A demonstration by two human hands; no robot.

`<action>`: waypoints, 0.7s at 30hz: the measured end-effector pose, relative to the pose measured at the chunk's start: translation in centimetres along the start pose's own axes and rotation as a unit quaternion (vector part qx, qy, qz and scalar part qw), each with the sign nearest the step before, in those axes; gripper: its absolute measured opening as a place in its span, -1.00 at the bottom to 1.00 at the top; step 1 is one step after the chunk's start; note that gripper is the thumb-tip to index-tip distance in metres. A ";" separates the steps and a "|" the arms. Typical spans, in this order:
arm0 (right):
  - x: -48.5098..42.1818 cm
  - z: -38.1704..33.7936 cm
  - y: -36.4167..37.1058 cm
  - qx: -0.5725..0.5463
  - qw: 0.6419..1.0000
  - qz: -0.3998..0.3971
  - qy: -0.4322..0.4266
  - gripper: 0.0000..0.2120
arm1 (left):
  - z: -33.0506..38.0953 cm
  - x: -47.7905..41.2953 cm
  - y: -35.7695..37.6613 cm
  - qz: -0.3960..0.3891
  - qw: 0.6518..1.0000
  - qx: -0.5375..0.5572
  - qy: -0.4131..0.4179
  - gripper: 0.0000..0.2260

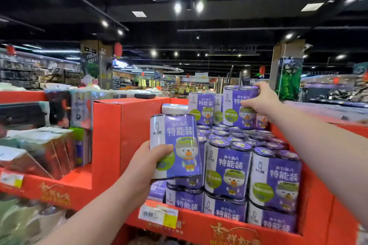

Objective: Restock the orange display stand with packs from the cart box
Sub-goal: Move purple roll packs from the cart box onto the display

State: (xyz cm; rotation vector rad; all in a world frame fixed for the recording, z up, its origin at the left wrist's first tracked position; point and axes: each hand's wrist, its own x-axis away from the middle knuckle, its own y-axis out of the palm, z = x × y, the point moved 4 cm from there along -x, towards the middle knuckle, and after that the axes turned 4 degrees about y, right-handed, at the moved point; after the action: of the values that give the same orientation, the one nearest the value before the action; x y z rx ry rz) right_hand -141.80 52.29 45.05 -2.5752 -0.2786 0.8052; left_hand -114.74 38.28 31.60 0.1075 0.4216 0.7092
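- Our left hand [146,162], lower centre of the frame, grips a purple pack [177,145] upright, thumb across its front.
- Our right hand [258,103], right of centre, grasps a second purple pack [237,105] near its top, beside the back row.
- Below both, the orange display stand [127,125] holds stacked packs [229,167] in its right compartment.
- Price labels [159,216] stick to its front lip.
- Other goods [39,151] fill the left compartment.

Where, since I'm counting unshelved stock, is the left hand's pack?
Head view, centre-left: the left hand grips the pack at the left edge of the stacked packs on the orange stand.
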 end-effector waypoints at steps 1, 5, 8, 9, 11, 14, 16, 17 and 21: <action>-0.4 0.0 0.3 0.007 1.000 0.001 0.002 -0.27 | 0.1 -0.4 0.0 -0.001 1.000 0.005 0.001 -0.62; -1.9 0.3 1.8 0.012 1.000 -0.005 0.017 -0.28 | 0.6 -2.1 -0.3 -0.008 1.000 0.010 0.011 -0.58; -2.9 0.4 3.0 0.027 0.999 -0.011 0.020 -0.27 | 0.8 -3.2 -0.9 -0.005 1.000 0.023 0.016 -0.57; -3.1 0.4 3.4 0.025 0.999 -0.011 0.024 -0.27 | 0.8 -3.6 -1.1 -0.006 0.999 0.029 0.017 -0.63; -3.8 0.7 4.0 0.026 0.999 -0.013 0.033 -0.26 | 0.8 -4.2 -1.7 -0.001 0.999 0.038 0.016 -0.76; -4.6 1.2 4.8 0.036 0.998 -0.029 0.047 -0.25 | 0.8 -5.0 -2.2 -0.006 0.999 0.042 0.016 -0.61; -5.0 1.4 5.2 0.046 0.997 -0.027 0.051 -0.26 | 0.8 -5.5 -2.3 -0.014 0.999 0.045 0.017 -0.58; -5.1 1.5 5.2 0.051 0.997 -0.022 0.055 -0.25 | 0.9 -5.6 -2.3 -0.017 0.999 0.049 0.016 -0.57; -5.2 1.9 5.2 0.051 0.995 -0.020 0.085 -0.22 | 1.0 -6.3 -2.0 -0.020 0.998 0.061 0.008 -0.66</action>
State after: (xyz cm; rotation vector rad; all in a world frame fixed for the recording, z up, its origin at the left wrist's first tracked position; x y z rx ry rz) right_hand -146.76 46.69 43.89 -2.5148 -0.2299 0.5654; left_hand -117.35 32.71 34.11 0.2080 0.4812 0.6461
